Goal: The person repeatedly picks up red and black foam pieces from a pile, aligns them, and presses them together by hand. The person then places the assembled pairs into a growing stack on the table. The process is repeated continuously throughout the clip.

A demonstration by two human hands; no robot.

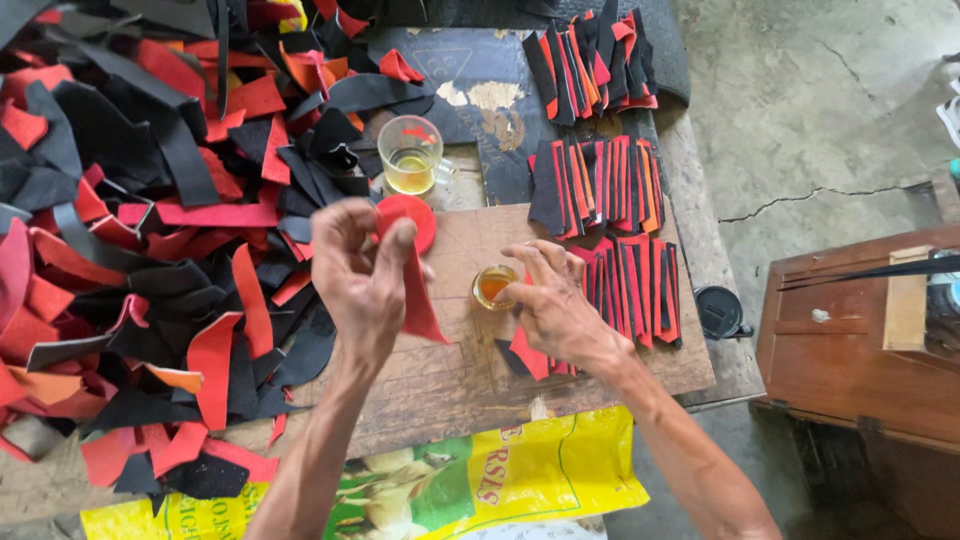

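On the wooden surface (600,370), above its middle, the left hand (362,275) is raised, its fingers and thumb pinched on a red strip (420,305) that hangs down to a point; behind the hand's fingertips lies a round red lid (415,215); the right hand (555,305) rests lower and to the right, its fingers curled loosely over a small jar (493,286) of amber liquid, the fingertips at the jar's rim; whether they dip into it cannot be told; under the right palm lie a few red and black pieces (528,355), partly hidden; just beyond the lid stands a clear cup (410,155) with yellowish liquid; to the left a large loose heap of red, black and orange scraps (150,250) covers the surface; to the right, three neat rows of stacked red and black pieces (600,185) lie one behind another, the nearest just beside the right hand; a black cap (718,310) sits at the surface's right edge; a yellow printed bag (500,480) lies under the forearms at the near edge; a brown wooden box (860,340) stands on the concrete floor (820,110) to the right, well apart from the hands.
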